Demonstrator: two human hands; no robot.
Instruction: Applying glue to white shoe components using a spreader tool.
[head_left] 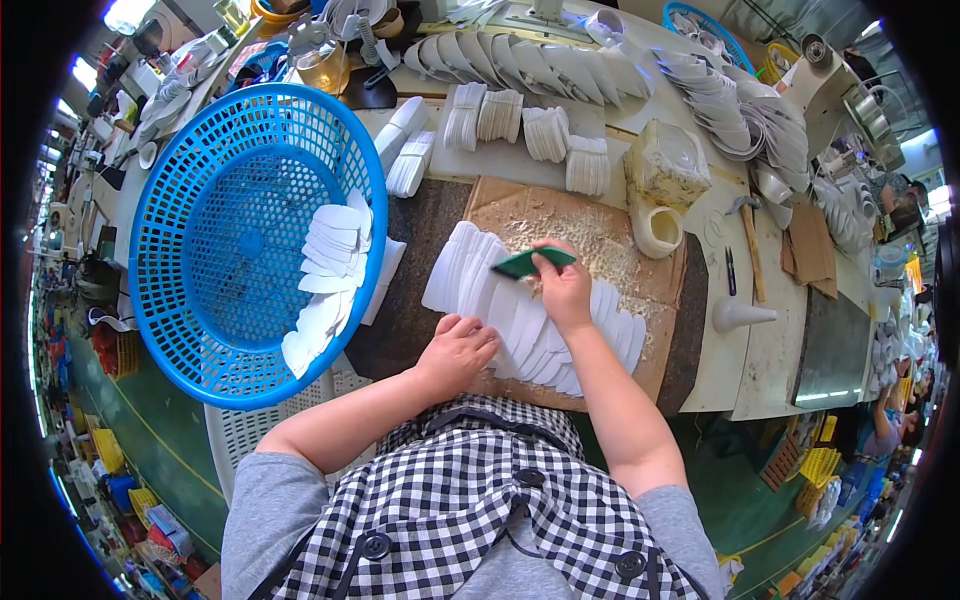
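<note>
White insole-shaped pieces [535, 340] lie fanned in an overlapping row on a glue-stained brown cardboard sheet [510, 205]. My right hand [562, 290] grips a flat green brush [535, 262] between thumb and fingers. The brush's dark edge lies over the upper part of the row, left of its middle. At the near left end of the row, my left hand [458, 352] rests palm down with bent fingers against the pieces; no tool shows in it. What is under its fingers is hidden.
A large blue basket [150, 290] with several loose white pieces stands at the left. Bundled white pieces [497, 115] line the back. A glue-crusted container [660, 232] stands right of the cardboard, beside a hammer [752, 250], a pen [730, 272] and a white cone [742, 314].
</note>
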